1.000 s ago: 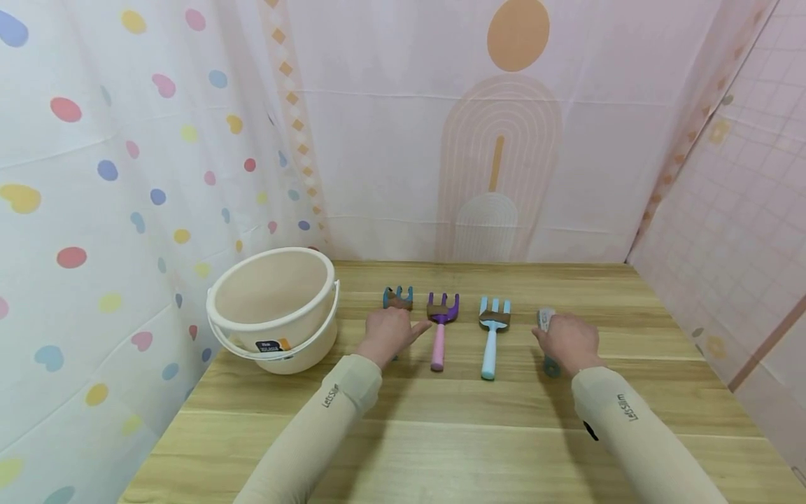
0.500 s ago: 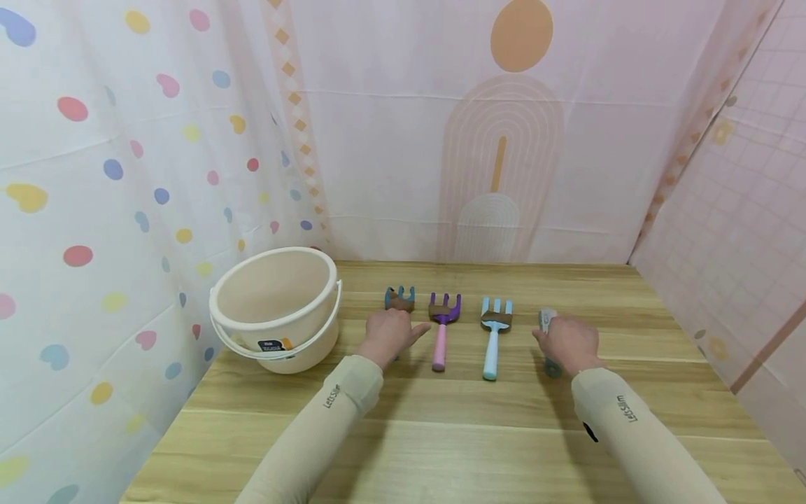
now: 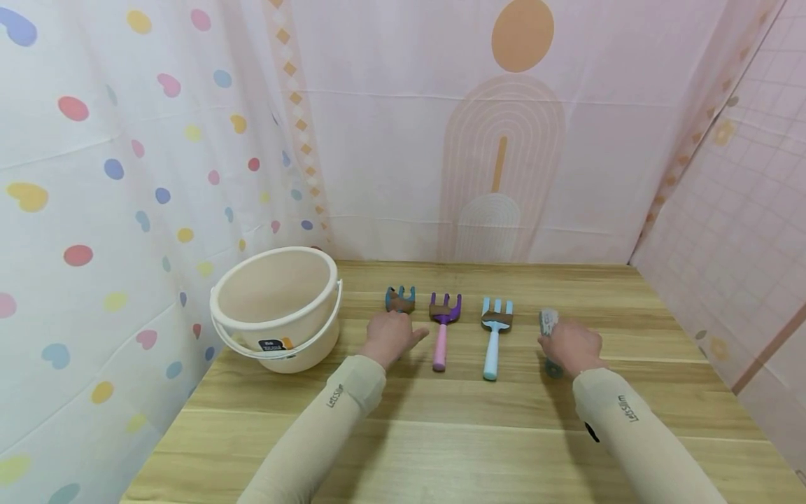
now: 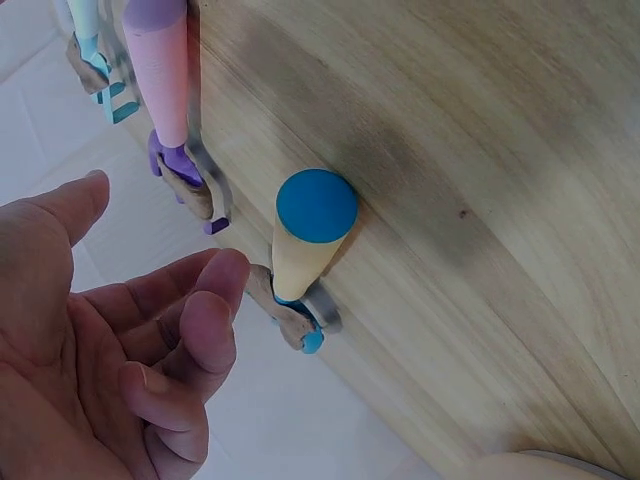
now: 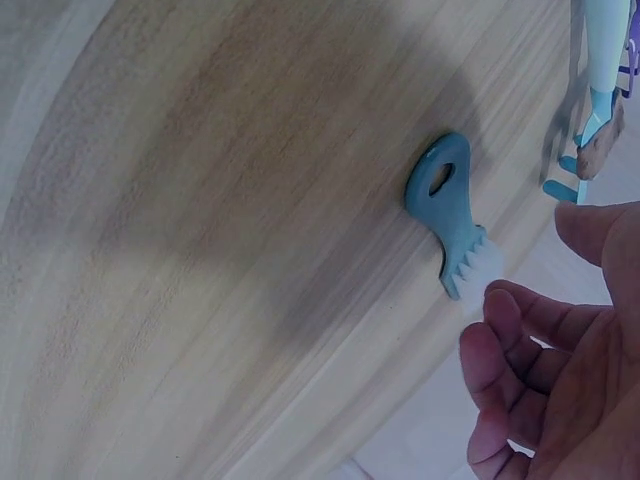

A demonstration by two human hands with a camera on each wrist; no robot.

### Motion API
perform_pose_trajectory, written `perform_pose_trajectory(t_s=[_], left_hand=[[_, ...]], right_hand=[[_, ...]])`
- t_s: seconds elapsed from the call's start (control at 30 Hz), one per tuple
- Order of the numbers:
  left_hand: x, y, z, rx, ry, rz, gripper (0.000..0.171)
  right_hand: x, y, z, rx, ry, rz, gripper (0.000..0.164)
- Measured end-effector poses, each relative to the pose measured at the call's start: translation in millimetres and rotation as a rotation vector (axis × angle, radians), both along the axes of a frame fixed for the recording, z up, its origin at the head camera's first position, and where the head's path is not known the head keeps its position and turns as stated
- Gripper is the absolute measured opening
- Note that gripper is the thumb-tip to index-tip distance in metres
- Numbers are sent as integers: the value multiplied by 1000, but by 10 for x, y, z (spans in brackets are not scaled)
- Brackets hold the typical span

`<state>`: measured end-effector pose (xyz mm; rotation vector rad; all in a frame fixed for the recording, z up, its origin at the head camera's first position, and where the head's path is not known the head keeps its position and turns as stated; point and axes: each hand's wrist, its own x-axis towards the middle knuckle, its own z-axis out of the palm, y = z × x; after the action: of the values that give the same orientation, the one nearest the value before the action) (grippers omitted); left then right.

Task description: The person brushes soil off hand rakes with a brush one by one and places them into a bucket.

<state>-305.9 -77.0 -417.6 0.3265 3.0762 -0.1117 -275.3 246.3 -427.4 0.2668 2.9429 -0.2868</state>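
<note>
Brush (image 5: 455,215) near right hand (image 3: 569,346), light-blue fork (image 3: 491,353) apart, table edge (image 3: 585,268) beyond

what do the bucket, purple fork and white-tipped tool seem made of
Bucket: probably moulded plastic, smooth, given its even cream colour and rounded rim.
Purple fork: its pink handle looks matte; flat, grainless colour suggests plastic or painted wood.
White-tipped tool: teal part likely plastic, faintly shiny along its edge; the tip's material is unclear.
</note>
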Motion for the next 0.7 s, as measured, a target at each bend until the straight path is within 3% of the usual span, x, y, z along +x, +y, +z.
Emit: perform_pose_trajectory(t_s=[0.2,0.4,0.7], left_hand=[[1,-1,-16,17,-53,12,64],[-11,14,-30,27,-62,17,63],[-40,38,-85,22,-64,27,61]], right_hand=[[-3,-21,2,-36,-58,-29,48],[-3,-49,-54,-25,-91,-4,46],[-8,-18,-170,-64,-30,58,21]])
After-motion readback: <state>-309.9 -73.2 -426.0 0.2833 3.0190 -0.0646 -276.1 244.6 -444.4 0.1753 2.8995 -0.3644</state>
